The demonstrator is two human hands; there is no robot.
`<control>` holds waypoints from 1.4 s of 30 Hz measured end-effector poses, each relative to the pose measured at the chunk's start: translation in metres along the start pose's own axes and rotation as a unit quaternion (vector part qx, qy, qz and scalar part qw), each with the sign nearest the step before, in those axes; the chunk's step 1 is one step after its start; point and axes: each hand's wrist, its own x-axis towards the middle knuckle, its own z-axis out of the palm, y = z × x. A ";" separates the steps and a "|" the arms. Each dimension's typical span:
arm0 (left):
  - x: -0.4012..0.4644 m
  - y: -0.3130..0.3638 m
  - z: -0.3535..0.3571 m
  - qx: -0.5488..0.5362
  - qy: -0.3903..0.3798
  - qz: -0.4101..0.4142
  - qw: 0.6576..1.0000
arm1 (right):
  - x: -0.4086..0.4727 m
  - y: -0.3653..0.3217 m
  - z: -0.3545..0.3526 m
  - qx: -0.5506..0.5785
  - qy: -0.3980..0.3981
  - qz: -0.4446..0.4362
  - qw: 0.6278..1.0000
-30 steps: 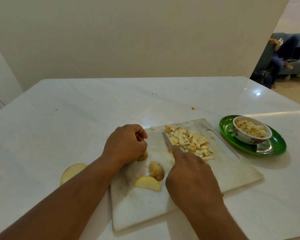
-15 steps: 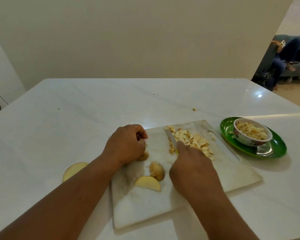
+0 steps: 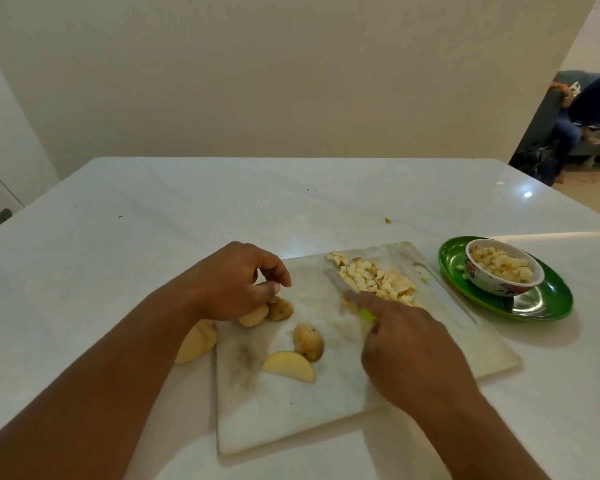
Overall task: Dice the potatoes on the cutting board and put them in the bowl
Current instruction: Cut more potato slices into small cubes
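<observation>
A white cutting board [image 3: 291, 417] lies on the counter. A heap of diced potato [image 3: 378, 278] sits at its far right. My right hand [image 3: 413, 348] grips a knife [image 3: 340, 284] with a green handle, its blade against the near left side of the heap. My left hand [image 3: 236, 282] hovers with curled fingers over two small potato pieces [image 3: 267, 311] at the board's left edge; whether it touches them I cannot tell. A small potato [image 3: 308, 342] and a slice [image 3: 288, 366] lie mid-board. A patterned bowl [image 3: 499, 287] holds diced potato.
The bowl stands on a green plate [image 3: 548, 306] to the right of the board. A potato half [image 3: 194, 342] lies on the white counter [image 3: 118, 271] just left of the board, partly under my left forearm. A small scrap [image 3: 388, 221] lies farther back. A person sits far right.
The knife has pushed the diced pieces toward the far right of the board. My left hand has lifted and loosened, uncovering two potato pieces under it.
</observation>
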 end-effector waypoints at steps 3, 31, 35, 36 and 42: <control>-0.002 -0.003 -0.008 0.036 -0.046 0.006 0.998 | -0.007 0.013 -0.005 -0.009 0.006 0.024 1.000; -0.006 0.027 0.015 0.071 -0.146 0.141 0.977 | 0.064 0.021 0.010 0.065 0.043 -0.089 0.993; -0.003 0.024 0.017 0.092 -0.134 0.128 0.978 | 0.060 0.013 0.018 -0.005 0.047 -0.090 0.995; -0.002 0.023 0.019 0.093 -0.123 0.125 0.980 | 0.060 0.012 0.019 -0.014 0.056 -0.087 0.995; 0.000 0.030 0.033 0.137 0.019 0.082 0.987 | 0.062 0.018 0.011 -0.008 0.080 -0.023 0.996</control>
